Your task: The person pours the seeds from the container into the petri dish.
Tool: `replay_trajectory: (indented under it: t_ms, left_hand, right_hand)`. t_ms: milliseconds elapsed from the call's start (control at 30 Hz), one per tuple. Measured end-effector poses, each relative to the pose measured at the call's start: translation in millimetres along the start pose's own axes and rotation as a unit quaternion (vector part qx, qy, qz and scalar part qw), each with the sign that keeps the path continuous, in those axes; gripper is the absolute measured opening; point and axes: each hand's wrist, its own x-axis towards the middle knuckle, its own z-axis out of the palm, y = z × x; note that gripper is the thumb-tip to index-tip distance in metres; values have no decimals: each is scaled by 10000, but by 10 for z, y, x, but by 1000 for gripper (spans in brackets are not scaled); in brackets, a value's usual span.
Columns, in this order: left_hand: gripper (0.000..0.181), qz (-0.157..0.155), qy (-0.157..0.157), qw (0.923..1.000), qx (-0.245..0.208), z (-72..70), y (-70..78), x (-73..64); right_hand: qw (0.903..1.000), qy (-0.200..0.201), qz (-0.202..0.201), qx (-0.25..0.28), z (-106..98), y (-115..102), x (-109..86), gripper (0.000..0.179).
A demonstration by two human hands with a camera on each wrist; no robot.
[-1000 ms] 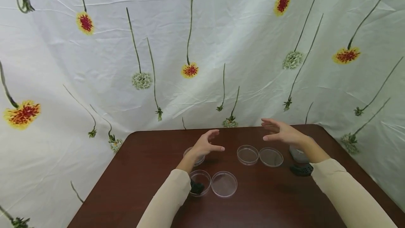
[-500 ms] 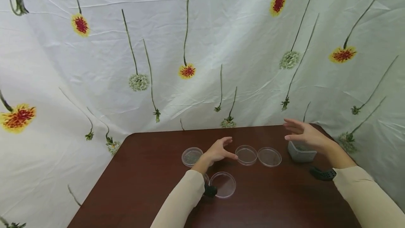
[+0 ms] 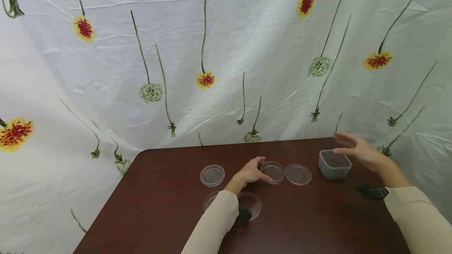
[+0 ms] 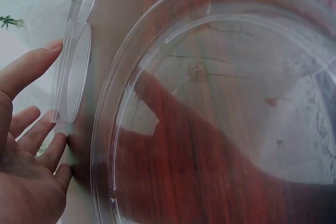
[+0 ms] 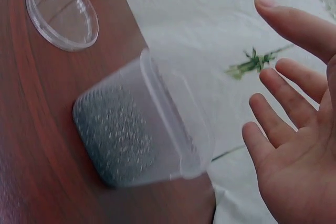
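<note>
My left hand [image 3: 248, 172] is at the left side of a clear petri dish [image 3: 276, 173], thumb and fingers spread about it. In the left wrist view the thumb tip and one fingertip are right at that dish's rim [image 4: 79, 72], the fingers only slightly bent. Off to the right, my right hand [image 3: 363, 153] is raised beside a translucent square plastic tub [image 3: 332, 172], fingers spread and holding nothing. Dark, glinting grains [image 5: 118, 135] fill part of the tub, as the right wrist view shows.
Another petri dish piece [image 3: 298, 175] lies right of the first. A dish with small specks [image 3: 212, 176] sits at the left. Nearer, two more dishes are partly hidden by the left arm, one round piece [image 3: 255, 201] among them. A flowered cloth [image 3: 226, 50] hangs behind the brown table [image 3: 159, 207].
My left hand has moved right, from near the specked dish to the clear dish. My right hand has moved right past the tub, uncovering it. The view has turned slightly right.
</note>
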Motion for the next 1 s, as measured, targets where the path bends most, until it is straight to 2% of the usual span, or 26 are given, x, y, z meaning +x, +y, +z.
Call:
replay_trajectory:
  t_ms: [167, 267, 500, 633, 767, 1000]
  left_hand:
    - [89, -124, -54, 9997, 189, 28, -1, 4]
    - [89, -189, -42, 9996, 217, 39, -3, 6]
    - [84, -185, 49, 9996, 215, 52, -28, 3]
    - [84, -196, 19, 9996, 217, 54, -36, -32]
    - [83, -165, -29, 9997, 186, 44, -46, -48]
    - [81, -168, -36, 9996, 207, 18, -54, -56]
  right_hand:
    - [9995, 235, 160, -119, -57, 106, -70, 91]
    - [9993, 329, 194, -15, -64, 227, -87, 95]
    - [9956, -254, 202, 877, 44, 675, -158, 111]
    - [9916, -252, 299, 1231, 132, 860, -215, 112]
    - [9898, -160, 262, 1394, 170, 913, -221, 109]
    - [9921, -382, 215, 1179, 186, 874, -141, 106]
